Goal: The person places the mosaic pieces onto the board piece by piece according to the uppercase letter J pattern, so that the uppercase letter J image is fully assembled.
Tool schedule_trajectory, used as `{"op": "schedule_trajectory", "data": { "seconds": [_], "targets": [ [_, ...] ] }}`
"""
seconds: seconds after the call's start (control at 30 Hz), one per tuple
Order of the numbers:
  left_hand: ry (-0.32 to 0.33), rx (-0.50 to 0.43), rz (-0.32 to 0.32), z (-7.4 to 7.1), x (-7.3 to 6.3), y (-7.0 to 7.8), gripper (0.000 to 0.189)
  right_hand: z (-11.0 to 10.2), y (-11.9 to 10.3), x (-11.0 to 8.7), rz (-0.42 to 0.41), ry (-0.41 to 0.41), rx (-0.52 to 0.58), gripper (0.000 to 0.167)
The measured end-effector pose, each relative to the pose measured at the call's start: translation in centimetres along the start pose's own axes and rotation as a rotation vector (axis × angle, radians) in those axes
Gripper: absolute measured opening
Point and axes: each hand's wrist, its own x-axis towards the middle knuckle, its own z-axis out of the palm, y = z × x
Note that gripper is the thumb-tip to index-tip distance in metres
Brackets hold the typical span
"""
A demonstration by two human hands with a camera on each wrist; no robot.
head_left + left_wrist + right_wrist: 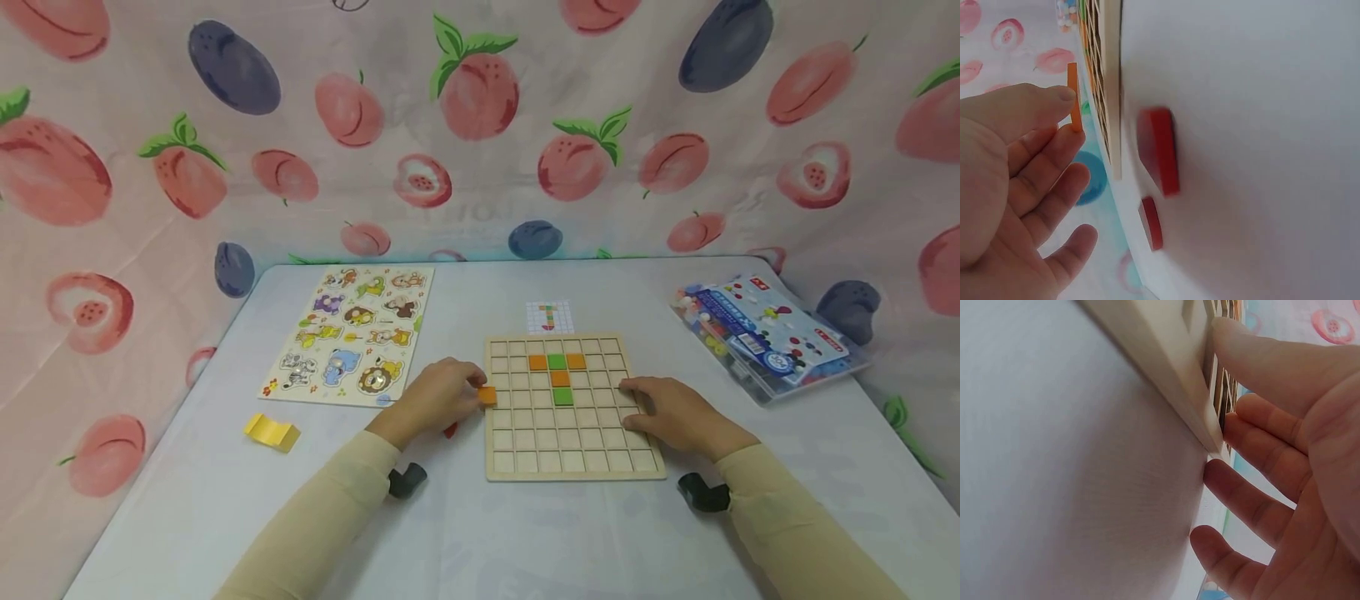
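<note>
My left hand (442,394) pinches an orange square tile (487,397) between thumb and fingertips, above the left edge of a wooden grid board (525,462). The other fingers of that hand are spread in the left wrist view. Several tiles lie in the board: a row of orange, green (557,362) and orange, with an orange tile (560,379) and a green tile (562,397) below. My right hand (675,412) rests at the board's right edge, thumb on the grid, fingers loosely extended. Two red pieces (1165,150) lie on the table near the left hand.
A small pattern card (550,317) lies behind the board. An animal puzzle board (348,333) is at the back left, with a yellow curved block (272,432) in front. At the back right sits a clear plastic box (772,333) of colourful pieces.
</note>
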Motion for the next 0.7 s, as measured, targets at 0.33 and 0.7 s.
{"op": "schedule_trajectory", "data": {
  "seconds": [0.33, 0.7],
  "targets": [
    [0.002, 0.047, 0.069, 0.7, 0.4, 1.7, 0.026, 0.1, 0.1, -0.1, -0.009, 0.004, 0.004, 0.061],
    [-0.011, 0.022, 0.127, 1.6, 1.1, 3.4, 0.025, 0.0, 0.0, 0.0, -0.004, 0.002, 0.006, 0.061]
  ]
}}
